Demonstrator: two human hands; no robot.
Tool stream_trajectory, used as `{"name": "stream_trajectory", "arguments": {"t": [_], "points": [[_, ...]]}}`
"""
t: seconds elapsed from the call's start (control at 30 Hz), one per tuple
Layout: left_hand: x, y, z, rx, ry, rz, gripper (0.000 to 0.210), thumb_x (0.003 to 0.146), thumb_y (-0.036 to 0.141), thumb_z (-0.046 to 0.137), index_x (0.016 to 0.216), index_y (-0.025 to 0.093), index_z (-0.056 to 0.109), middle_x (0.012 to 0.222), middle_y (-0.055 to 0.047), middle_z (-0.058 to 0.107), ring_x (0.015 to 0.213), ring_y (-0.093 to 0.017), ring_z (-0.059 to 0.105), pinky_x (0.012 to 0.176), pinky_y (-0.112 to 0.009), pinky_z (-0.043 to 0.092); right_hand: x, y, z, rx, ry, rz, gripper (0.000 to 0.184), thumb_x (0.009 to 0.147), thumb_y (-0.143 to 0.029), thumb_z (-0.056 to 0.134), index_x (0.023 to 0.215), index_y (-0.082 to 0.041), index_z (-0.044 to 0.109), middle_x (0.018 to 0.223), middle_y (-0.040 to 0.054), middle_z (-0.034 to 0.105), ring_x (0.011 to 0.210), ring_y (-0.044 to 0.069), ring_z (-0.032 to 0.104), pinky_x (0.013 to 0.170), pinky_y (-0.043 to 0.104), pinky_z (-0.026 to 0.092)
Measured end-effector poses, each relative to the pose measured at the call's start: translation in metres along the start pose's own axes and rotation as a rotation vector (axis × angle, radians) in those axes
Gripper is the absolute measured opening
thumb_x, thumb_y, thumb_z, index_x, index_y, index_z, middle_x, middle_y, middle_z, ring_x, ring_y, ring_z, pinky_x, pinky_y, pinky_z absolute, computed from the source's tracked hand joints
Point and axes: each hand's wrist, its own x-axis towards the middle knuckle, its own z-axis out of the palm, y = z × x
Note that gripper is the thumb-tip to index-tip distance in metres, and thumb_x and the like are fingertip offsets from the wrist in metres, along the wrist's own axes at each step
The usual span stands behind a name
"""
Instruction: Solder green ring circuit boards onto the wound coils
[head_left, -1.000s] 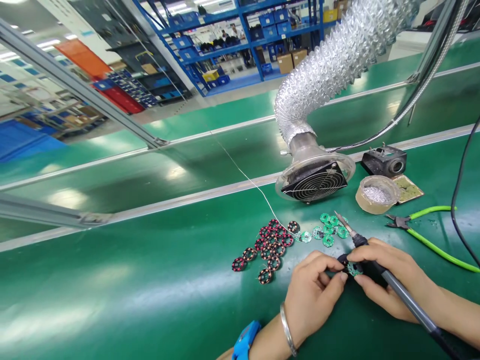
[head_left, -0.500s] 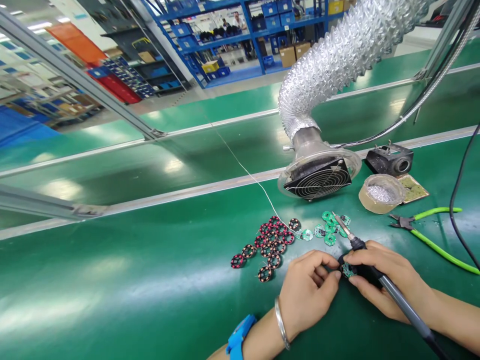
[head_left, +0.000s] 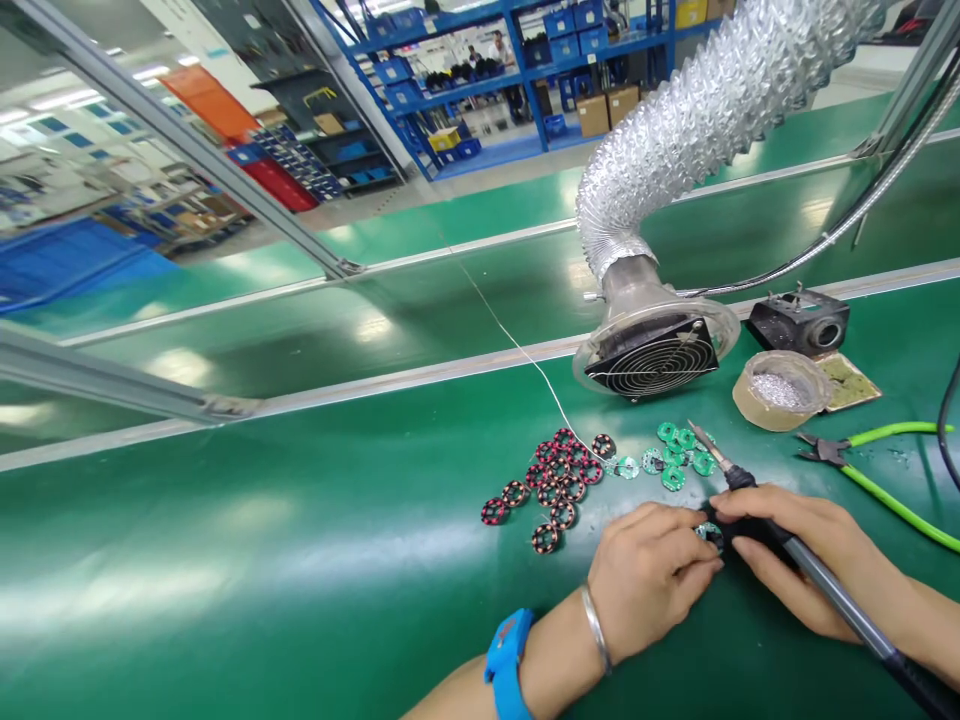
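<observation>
1. Green and partly hidden, the round circuit board (head_left: 708,536) sits between the two hands, at the near right; half a second ago more of its face showed.
2. Since then, in the head view, the left hand (head_left: 652,565) has rolled over so its back covers more. Its fingers are curled with tips at the board; I cannot tell whether they pinch it or something fine beside it.
3. The right hand (head_left: 817,555) grasps one soldering iron (head_left: 836,592), its fingertips near the board's right edge.
4. Counted on the bench: about fourteen wound rings (head_left: 572,481) at left, roughly ten loose green boards (head_left: 674,460) right of them, overlapping; one pair of cutters (head_left: 829,451), one tub (head_left: 772,408), one fan (head_left: 651,365).
5. The iron's long axis runs from near right to far left, its tip pointing far left, towards the loose green boards; the held board's tilt is unclear.
</observation>
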Motion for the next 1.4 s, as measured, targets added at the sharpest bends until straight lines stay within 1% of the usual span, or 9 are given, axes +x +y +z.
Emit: {"name": "stream_trajectory", "arguments": {"t": [0.2,0.37,0.5,0.67,0.8,1.0,1.1,1.23,1.4], "points": [[-0.019,0.007,-0.001,-0.034,-0.202,0.075,0.011,0.086,0.027,0.062,0.085,0.025,0.073,0.105,-0.004,0.074,0.086,-0.019,0.070,0.082,-0.030,0.053,0.000,0.007,0.004,-0.018,0.057,-0.033,0.025,0.093,-0.014,0.048,0.114,-0.023,0.058,0.091,0.0031,0.072,0.078,0.015,0.069,0.069,0.024,0.057],[-0.026,0.015,-0.003,0.089,-0.234,0.051,0.022,0.086,0.032,0.065,0.106,0.024,0.066,0.110,-0.004,0.072,0.090,-0.020,0.068,0.082,-0.030,0.052,-0.002,0.013,0.005,-0.035,0.089,-0.079,0.027,0.092,-0.013,0.049,0.116,-0.023,0.057,0.091,0.0019,0.073,0.074,0.015,0.069,0.066,0.024,0.056],[-0.046,0.011,-0.029,0.154,-0.069,-0.003,0.029,0.083,0.025,0.064,0.111,0.023,0.056,0.102,-0.005,0.070,0.090,-0.020,0.067,0.081,-0.029,0.053,-0.001,0.013,0.006,-0.027,0.093,-0.089,0.026,0.092,-0.013,0.050,0.115,-0.023,0.058,0.094,0.0019,0.073,0.073,0.015,0.070,0.066,0.025,0.056],[-0.078,-0.015,-0.066,0.485,0.365,-0.382,0.023,0.078,0.022,0.061,0.098,0.020,0.050,0.088,-0.005,0.060,0.078,-0.021,0.061,0.067,-0.034,0.053,-0.001,0.011,0.010,-0.026,0.080,-0.065,0.026,0.093,-0.018,0.050,0.116,-0.023,0.058,0.093,0.0026,0.074,0.072,0.017,0.070,0.063,0.029,0.056],[-0.079,-0.032,-0.064,0.452,0.310,-0.497,0.031,0.075,0.026,0.060,0.104,0.018,0.049,0.090,-0.006,0.060,0.079,-0.022,0.060,0.066,-0.035,0.052,-0.001,0.010,0.010,-0.061,0.095,-0.050,0.023,0.094,-0.020,0.050,0.114,-0.024,0.059,0.097,0.0025,0.074,0.077,0.018,0.071,0.065,0.029,0.056],[-0.072,-0.025,-0.048,0.327,0.258,-0.566,0.037,0.070,0.030,0.070,0.099,0.020,0.050,0.084,-0.002,0.061,0.071,-0.018,0.058,0.066,-0.033,0.052,-0.003,0.009,0.009,-0.042,0.070,-0.020,0.023,0.095,-0.020,0.048,0.116,-0.024,0.057,0.095,0.0014,0.072,0.077,0.016,0.069,0.067,0.028,0.055],[-0.072,-0.020,-0.050,0.319,0.200,-0.512,0.039,0.064,0.028,0.076,0.095,0.020,0.054,0.082,-0.002,0.062,0.071,-0.018,0.058,0.065,-0.032,0.052,-0.002,0.009,0.009,-0.016,0.075,-0.026,0.023,0.095,-0.018,0.048,0.116,-0.024,0.056,0.092,0.0012,0.071,0.075,0.015,0.067,0.066,0.026,0.054],[-0.064,-0.015,-0.051,0.294,0.116,-0.364,0.021,0.075,0.022,0.069,0.095,0.020,0.062,0.083,-0.004,0.065,0.071,-0.018,0.060,0.064,-0.031,0.052,0.000,0.004,0.010,-0.008,0.110,-0.040,0.023,0.094,-0.015,0.046,0.114,-0.022,0.056,0.091,0.0023,0.071,0.075,0.015,0.067,0.067,0.027,0.054],[-0.024,-0.002,-0.029,0.133,0.063,-0.181,0.023,0.079,0.025,0.072,0.100,0.020,0.065,0.090,-0.006,0.069,0.077,-0.018,0.063,0.069,-0.030,0.054,0.003,-0.001,0.010,-0.019,0.123,0.014,0.022,0.095,-0.013,0.043,0.110,-0.022,0.056,0.099,0.0033,0.072,0.081,0.016,0.070,0.072,0.026,0.056]]}}
